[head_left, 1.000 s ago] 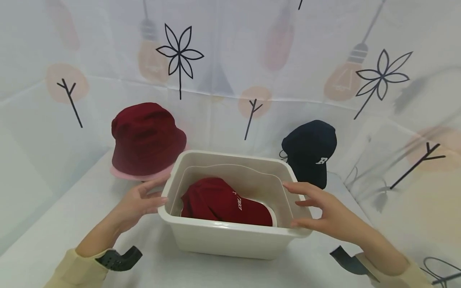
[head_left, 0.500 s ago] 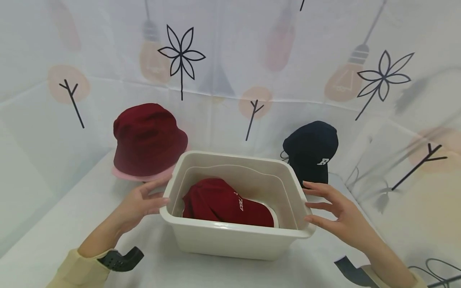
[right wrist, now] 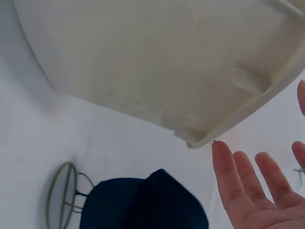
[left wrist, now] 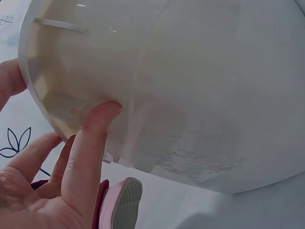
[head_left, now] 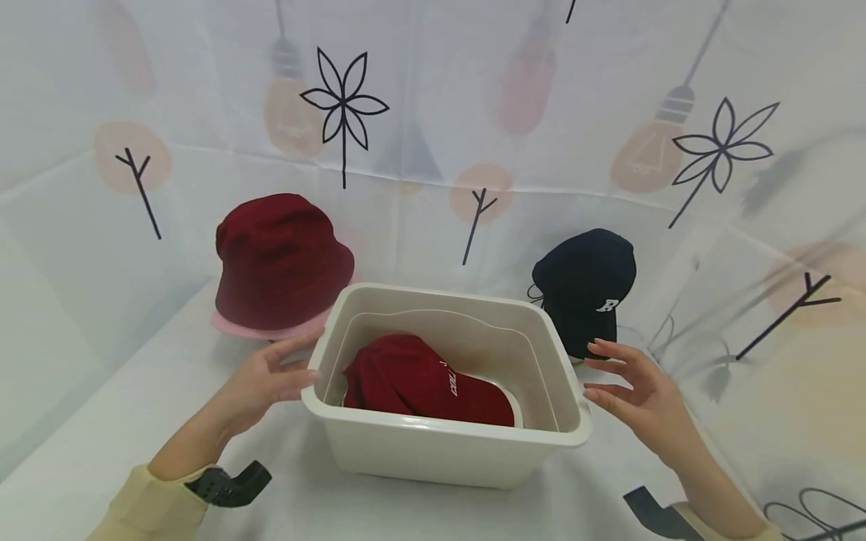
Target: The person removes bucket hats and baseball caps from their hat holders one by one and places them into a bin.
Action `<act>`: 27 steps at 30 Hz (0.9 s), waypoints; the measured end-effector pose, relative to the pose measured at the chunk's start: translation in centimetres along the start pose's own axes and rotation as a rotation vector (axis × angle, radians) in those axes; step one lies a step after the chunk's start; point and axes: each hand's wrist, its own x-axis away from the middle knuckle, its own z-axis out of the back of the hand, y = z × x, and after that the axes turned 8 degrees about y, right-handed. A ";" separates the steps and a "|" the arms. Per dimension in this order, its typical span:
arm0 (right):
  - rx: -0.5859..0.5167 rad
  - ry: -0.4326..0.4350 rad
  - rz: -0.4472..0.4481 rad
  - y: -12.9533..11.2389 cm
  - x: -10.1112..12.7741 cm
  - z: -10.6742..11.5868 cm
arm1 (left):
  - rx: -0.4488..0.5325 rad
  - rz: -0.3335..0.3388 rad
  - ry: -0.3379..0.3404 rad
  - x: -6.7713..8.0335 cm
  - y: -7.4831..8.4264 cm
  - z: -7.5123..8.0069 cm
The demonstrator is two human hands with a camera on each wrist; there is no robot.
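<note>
A cream plastic bin [head_left: 433, 443] stands in the middle of the white table, and a dark red cap [head_left: 419, 383] with white lettering lies inside it. My left hand [head_left: 271, 379] touches the bin's left wall [left wrist: 143, 95] with straight fingers [left wrist: 93, 138] just under the rim. My right hand [head_left: 632, 387] hovers open a little right of the bin's right rim, apart from it; its fingers [right wrist: 238, 186] spread beside the rim corner [right wrist: 200, 138]. A navy cap [head_left: 587, 289] sits just behind that hand.
A dark red bucket hat [head_left: 280, 263] with a pink brim stands at the back left, behind my left hand. The navy cap [right wrist: 147, 205] rests against the printed cloth backdrop [head_left: 433, 113], which encloses the table on three sides.
My right hand has let go of the bin's right rim and drawn away to the right, toward the navy cap. The left hand and the bin have stayed in place.
</note>
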 end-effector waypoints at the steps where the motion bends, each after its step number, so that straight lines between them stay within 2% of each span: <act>1: 0.022 0.018 -0.004 0.2 0.0 0.0 | 0.001 -0.001 -0.002 0.0 0.0 0.0; 12: 0.191 0.131 -0.097 3.4 0.2 0.2 | -0.008 0.009 -0.001 0.1 0.2 0.1; 27: 0.304 0.220 -0.230 6.2 -0.9 0.9 | -0.019 0.020 0.012 0.1 0.4 -0.1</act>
